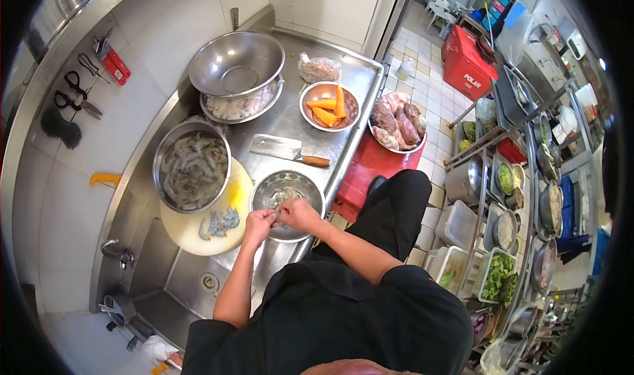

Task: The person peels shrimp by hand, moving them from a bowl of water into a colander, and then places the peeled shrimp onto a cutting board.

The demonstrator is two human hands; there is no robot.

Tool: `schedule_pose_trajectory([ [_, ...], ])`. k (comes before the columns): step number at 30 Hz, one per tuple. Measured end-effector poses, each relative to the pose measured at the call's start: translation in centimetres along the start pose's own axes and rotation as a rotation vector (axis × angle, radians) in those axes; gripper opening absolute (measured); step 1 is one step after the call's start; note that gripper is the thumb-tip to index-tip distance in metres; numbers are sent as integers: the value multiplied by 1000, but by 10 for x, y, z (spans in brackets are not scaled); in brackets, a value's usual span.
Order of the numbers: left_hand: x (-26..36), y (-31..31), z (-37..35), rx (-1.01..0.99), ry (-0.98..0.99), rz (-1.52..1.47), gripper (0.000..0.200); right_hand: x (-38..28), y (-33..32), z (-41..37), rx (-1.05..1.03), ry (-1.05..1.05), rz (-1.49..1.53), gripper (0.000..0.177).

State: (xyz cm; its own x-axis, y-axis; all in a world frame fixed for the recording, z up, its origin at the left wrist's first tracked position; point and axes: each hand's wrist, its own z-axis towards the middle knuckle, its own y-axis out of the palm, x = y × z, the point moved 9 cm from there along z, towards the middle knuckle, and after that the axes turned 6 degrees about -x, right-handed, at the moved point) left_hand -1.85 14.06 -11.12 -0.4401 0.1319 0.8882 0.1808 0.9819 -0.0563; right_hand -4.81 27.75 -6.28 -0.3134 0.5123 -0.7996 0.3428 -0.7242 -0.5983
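Observation:
Over the near edge of a steel colander, my left hand and my right hand meet with fingers pinched together on a small shrimp, mostly hidden by the fingertips. Pale shrimp pieces lie in the colander. To the left, a small pile of grey-blue shrimp rests on a round white cutting board with a yellow patch. A steel bowl full of whole grey shrimp overlaps the board's far side. Beyond the colander lies a cleaver with a wooden handle.
A large steel bowl sits over a bowl of pale seafood at the back. Cut carrots fill a small colander beside a bagged item. A sink is at left; a meat bowl stands right.

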Motion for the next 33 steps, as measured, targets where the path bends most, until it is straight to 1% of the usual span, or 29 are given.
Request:
schedule_pose_trajectory([
  [3, 2, -3, -4, 37, 71, -88, 20, 11, -5, -5, -68, 281, 217, 23],
  [6, 6, -6, -7, 87, 59, -11, 22, -13, -11, -4, 31, 25, 128, 24],
  [9, 7, -5, -5, 80, 25, 132, 22, -13, -5, -1, 39, -62, 19, 25],
  [12, 6, -2, -5, 82, 46, 95, 18, -1, -5, -2, -32, 172, 93, 22],
  [15, -5, 0, -2, 105, 43, -16, 20, 14, -3, -4, 30, 289, 148, 23],
  [17, -9, 0, 1, 146, 76, -31, 22, 39, 8, -6, 46, 323, 314, 25],
  [18, -7, 0, -1, 169, 93, -40, 22, 37, 7, -5, 51, 338, 397, 26],
  [21, 5, -5, -4, 283, 184, -110, 22, 36, 11, -10, 22, 486, 670, 29],
  [24, 13, 0, 0, 259, 227, 70, 22, 41, 25, -12, -32, 527, 879, 29],
  [27, 23, 3, -7, 254, 250, 188, 21, 50, 35, -11, -46, 501, 942, 28],
  [33, 6, 4, -1, 126, 199, 26, 22, 48, 32, -11, -96, 429, 790, 31],
])
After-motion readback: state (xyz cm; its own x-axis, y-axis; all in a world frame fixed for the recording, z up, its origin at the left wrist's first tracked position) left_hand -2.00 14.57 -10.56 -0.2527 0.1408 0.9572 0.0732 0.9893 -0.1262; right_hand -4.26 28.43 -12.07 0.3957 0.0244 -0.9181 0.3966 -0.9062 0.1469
